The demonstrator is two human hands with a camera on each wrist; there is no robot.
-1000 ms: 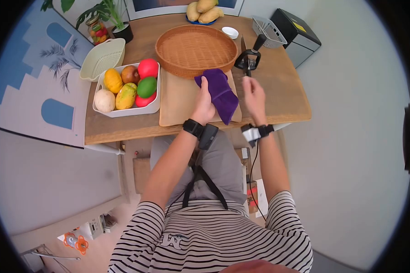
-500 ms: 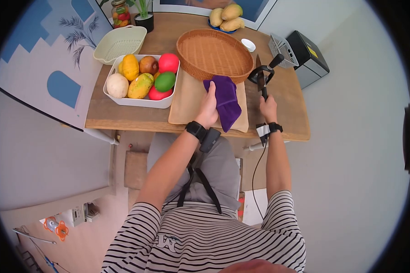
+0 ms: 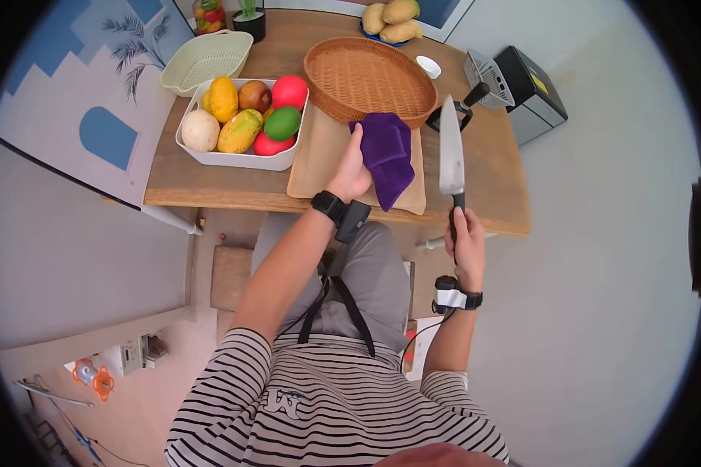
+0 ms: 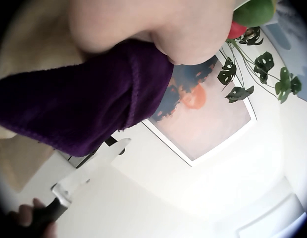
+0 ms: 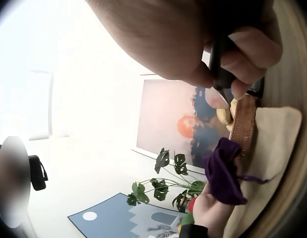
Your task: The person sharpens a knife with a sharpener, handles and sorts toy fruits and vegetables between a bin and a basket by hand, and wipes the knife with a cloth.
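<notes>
My right hand [image 3: 467, 240] grips a kitchen knife [image 3: 451, 148] by its black handle, blade pointing away over the table's right part. In the left wrist view the knife's pale blade [image 4: 89, 171] shows beyond the cloth. A purple cloth [image 3: 387, 156] is held in my left hand [image 3: 350, 167], thumb on top, and hangs down over the tan mat [image 3: 311, 167]. The right wrist view shows the fingers curled round the black knife handle [image 5: 222, 62], with the cloth farther off. A black knife stand [image 3: 466, 113] is behind the blade, partly hidden by it.
A white bin [image 3: 241, 159] of fruit stands left of the mat. Behind the mat lies a round wicker tray [image 3: 366, 78]. A green basket [image 3: 202, 58], a white dish [image 3: 427, 67], a plate of yellow fruit [image 3: 393, 23] and a grey basket [image 3: 487, 78] are farther back.
My right hand took the knife's handle at the stand, drew it out and brought it back toward the body. The left hand keeps the purple cloth in nearly the same place.
</notes>
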